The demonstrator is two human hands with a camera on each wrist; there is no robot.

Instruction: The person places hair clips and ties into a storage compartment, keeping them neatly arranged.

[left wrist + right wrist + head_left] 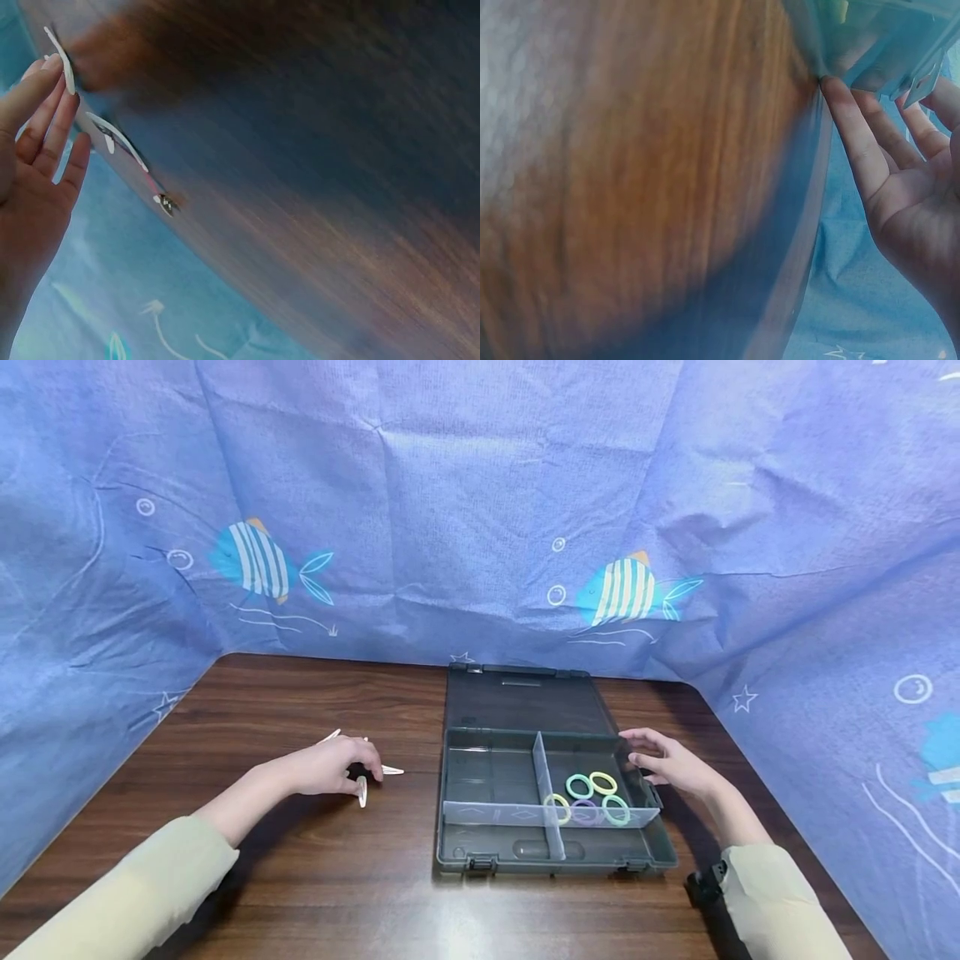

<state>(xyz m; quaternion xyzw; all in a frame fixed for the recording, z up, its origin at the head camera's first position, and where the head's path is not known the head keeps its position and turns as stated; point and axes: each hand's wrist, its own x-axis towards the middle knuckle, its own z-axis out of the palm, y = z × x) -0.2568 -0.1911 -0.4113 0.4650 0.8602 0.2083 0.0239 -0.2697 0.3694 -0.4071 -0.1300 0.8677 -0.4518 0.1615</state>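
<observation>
Bent over the white hair clips, my left hand [333, 766] has a gap between thumb and index finger in the head view. A white hair clip [362, 792] is at the thumb tip; another hair clip [392, 770] lies just right of the index finger. More clips [120, 139] lie beyond the fingers in the left wrist view. My right hand [671, 766] rests against the right side of a dark translucent box [491, 777], its fingers fairly straight. Several pastel hair ties [603, 783] in yellow, green and purple lie in the box's rear right compartment.
Behind the box, its lid [525, 702] lies folded back on the wooden table [360, 885]. Pale dividers [487, 814] split the box into compartments. A blue cloth [480, 510] with fish prints hangs behind the table and at its sides.
</observation>
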